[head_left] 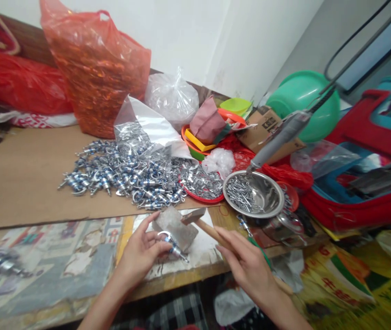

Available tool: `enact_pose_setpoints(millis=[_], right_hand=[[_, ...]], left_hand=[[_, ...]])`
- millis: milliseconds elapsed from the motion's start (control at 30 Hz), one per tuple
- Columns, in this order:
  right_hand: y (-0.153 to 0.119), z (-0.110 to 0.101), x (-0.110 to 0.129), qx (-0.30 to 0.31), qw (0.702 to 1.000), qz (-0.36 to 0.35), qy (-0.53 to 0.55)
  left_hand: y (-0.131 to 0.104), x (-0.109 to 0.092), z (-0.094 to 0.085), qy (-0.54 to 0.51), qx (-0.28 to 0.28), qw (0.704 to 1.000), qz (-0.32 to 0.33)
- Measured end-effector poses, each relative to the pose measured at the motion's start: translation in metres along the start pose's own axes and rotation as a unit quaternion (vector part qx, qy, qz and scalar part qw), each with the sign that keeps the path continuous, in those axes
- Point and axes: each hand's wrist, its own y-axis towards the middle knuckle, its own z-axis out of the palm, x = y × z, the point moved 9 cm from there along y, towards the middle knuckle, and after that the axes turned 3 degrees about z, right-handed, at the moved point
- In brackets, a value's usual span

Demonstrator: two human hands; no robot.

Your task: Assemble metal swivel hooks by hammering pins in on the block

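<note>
My left hand (149, 243) pinches a small blue-and-silver metal part with a curved hook (175, 249) between thumb and fingers. The part lies against the near side of a rough grey stone block (174, 224). My right hand (247, 254) is wrapped round the wooden handle of a hammer (212, 230). The hammer's head hovers over or rests at the stone's right edge; I cannot tell if they touch. A pale sheet (205, 245) lies under the stone. Beyond my hands spreads a heap of similar blue-and-silver parts (123, 172).
A steel bowl of metal pins (274, 201) and a red-rimmed tray of small metal pieces (204, 200) stand beyond the hammer. A grey tool on a cable (278, 140) hangs over the bowl. Orange bag (102, 78) and green basin (322, 110) stand behind. Another metal part (2, 263) lies left.
</note>
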Motion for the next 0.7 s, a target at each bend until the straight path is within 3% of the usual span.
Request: enact_pose_setpoints(millis=[133, 267, 400, 533, 633, 700], right_hand=[[-0.006, -0.008, 0.029, -0.03, 0.997, -0.068, 0.015], [-0.009, 0.021, 0.028, 0.071, 0.995, -0.054, -0.046], [-0.013, 0.014, 0.024, 0.0, 0.998, -0.054, -0.042], [-0.019, 0.02, 0.021, 0.027, 0.997, -0.056, -0.052], [-0.02, 0.011, 0.025, -0.018, 0.998, -0.06, -0.031], [-0.018, 0.016, 0.029, 0.0, 0.998, -0.061, -0.033]], left_hand=[[0.001, -0.002, 0.0, 0.001, -0.004, 1.0, 0.008], [-0.001, -0.005, 0.002, 0.006, -0.006, 1.0, 0.013], [-0.001, -0.005, 0.0, 0.011, -0.016, 1.0, 0.013], [0.0, -0.004, 0.0, 0.007, -0.014, 1.0, 0.013], [0.0, -0.005, 0.001, 0.012, -0.01, 1.0, 0.008], [-0.001, -0.006, 0.001, 0.016, -0.012, 1.0, 0.007]])
